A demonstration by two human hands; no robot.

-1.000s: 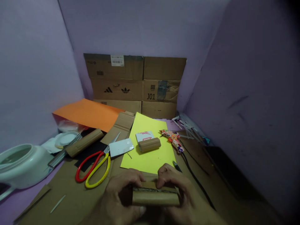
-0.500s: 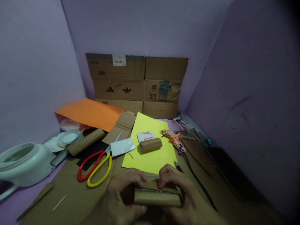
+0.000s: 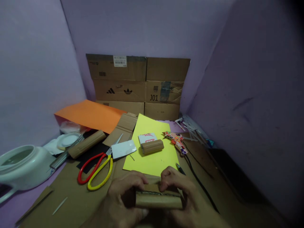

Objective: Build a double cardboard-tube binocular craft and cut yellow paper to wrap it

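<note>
Between my hands is a short piece of folded brown cardboard (image 3: 158, 201), with a dark seam running along its top. My left hand (image 3: 127, 194) grips its left end, fingers above and thumb below. On the right end, my right hand (image 3: 179, 186) closes round it with bent fingers pressing near the seam. Just beyond lies a sheet of yellow paper (image 3: 133, 163). On that sheet a rolled cardboard piece (image 3: 153, 147) rests against a white card (image 3: 146, 138) with red marks. A pen (image 3: 180, 169) lies close to my right hand.
Scissors (image 3: 108, 158) with red and yellow handles lie left, beside a white card piece (image 3: 123, 149). A patterned glue gun (image 3: 177, 142) with a black cord is at right. A white pot (image 3: 28, 167) stands far left. Orange paper (image 3: 92, 112) and a cardboard panel (image 3: 163, 72) are behind.
</note>
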